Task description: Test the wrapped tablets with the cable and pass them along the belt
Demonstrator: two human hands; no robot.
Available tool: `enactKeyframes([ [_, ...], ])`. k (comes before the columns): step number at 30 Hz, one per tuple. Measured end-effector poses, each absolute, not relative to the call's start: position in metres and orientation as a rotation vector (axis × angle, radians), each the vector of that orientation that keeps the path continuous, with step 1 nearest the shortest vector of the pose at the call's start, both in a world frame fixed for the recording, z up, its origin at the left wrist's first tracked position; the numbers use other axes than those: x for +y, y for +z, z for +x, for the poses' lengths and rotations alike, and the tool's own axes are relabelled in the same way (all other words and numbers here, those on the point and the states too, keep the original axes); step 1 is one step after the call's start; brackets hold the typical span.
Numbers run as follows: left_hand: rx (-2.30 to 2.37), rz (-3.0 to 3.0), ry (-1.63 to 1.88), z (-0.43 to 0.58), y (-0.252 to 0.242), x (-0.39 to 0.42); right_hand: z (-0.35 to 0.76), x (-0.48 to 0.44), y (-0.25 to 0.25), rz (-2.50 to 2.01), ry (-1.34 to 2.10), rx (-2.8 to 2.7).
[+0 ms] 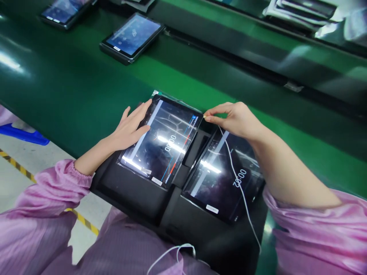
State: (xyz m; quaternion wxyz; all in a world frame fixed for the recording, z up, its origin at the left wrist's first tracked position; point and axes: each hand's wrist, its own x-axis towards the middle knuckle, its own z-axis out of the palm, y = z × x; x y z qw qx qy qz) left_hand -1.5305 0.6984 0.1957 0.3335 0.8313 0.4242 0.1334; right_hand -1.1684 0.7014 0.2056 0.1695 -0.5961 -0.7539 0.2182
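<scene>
Watching over the green bench (71,88), I see the white cable (241,183) strung across the second tablet (220,179), cutting over its dark screen. Another white cord (172,250) loops near the person's lap, and the right forearm hides part of that second tablet. Beyond my work area, a tablet with a lit blue screen (134,33) lies near a long black strip (226,53); one more tablet (64,11) sits at the top left, cropped. Blurred stacked sheets (304,13) fill the far right corner, and striped tape (83,221) crosses the floor.

The first tablet (172,133) lies tilted over the matte black tray (137,194), a flat rectangle in glossy, creased clear film that throws back white glare. The bench is smooth and shiny; the pink sleeves (54,183) are thin, gathered cloth.

I have the left hand (130,128) spread, fingers on that tablet's edge. The right hand (236,118) pinches a small yellowish tip (204,117) at its corner; I cannot tell whether the cable joins it.
</scene>
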Motion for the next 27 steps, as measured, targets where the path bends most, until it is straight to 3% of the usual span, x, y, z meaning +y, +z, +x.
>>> enactKeyframes([
  [7, 1.190, 2.133, 0.364, -1.532, 0.189, 0.700, -1.196, 0.626, 0.246, -1.559, 0.373, -2.314],
  [9, 1.187, 2.124, 0.417, -1.534, 0.183, 0.703, -1.215, 0.569, 0.267, -1.327, 0.752, -2.374],
  [12, 1.127, 2.106, 0.563, -1.536, 0.173, 0.709, -1.248, 0.479, 0.287, -1.009, 1.741, -2.391],
  [15, 1.077, 2.088, 0.665, -1.539, 0.167, 0.713, -1.271, 0.413, 0.280, -1.115, 2.049, -2.191],
  [22, 1.016, 2.100, 0.713, -1.541, 0.163, 0.718, -1.269, 0.334, 0.221, -1.389, 1.530, -2.250],
  [27, 0.989, 2.099, 0.739, -1.540, 0.161, 0.719, -1.274, 0.336, 0.251, -1.360, 1.161, -2.082],
])
